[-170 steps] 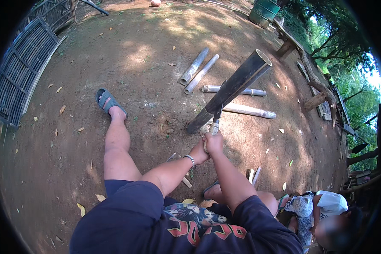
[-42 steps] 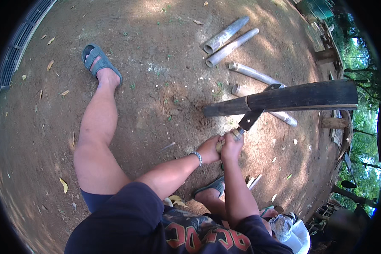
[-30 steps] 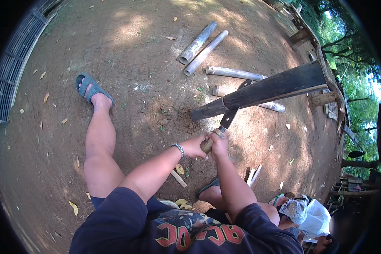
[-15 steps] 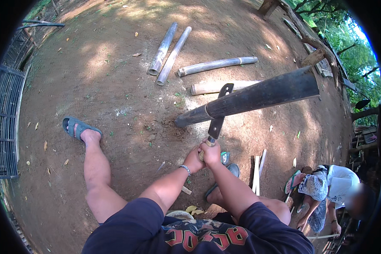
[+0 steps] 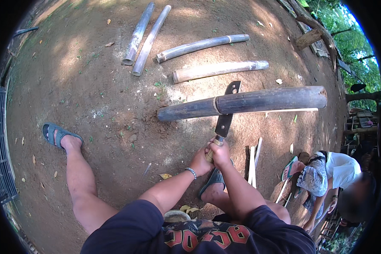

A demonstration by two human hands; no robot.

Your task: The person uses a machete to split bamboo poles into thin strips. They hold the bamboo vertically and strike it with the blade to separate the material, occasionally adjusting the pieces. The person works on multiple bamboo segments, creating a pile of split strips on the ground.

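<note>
Both of my hands are wrapped round the handle of a large knife with a dark, broad blade (image 5: 223, 125). My left hand (image 5: 201, 162), with a bracelet at the wrist, is closed beside my right hand (image 5: 220, 153), which is also closed. The blade crosses a thick, dark bamboo pole (image 5: 266, 100); its holed tip shows beyond the pole and the middle is hidden by it. The pole's left end meets loose soil, and its right end points away to the right. A pale edge shows along the pole's near right side.
Several cut bamboo lengths, one pale (image 5: 220, 70) and one dark (image 5: 203, 45), lie on the dirt ahead. Pale split strips (image 5: 252, 167) lie right of my foot. A person (image 5: 340, 171) bends at the right. A slatted bamboo panel (image 5: 1, 148) stands left.
The bamboo pole has swung so it lies more level across the view, its right end lower. My hands and the knife have shifted slightly right. The person at the right has moved their arms.
</note>
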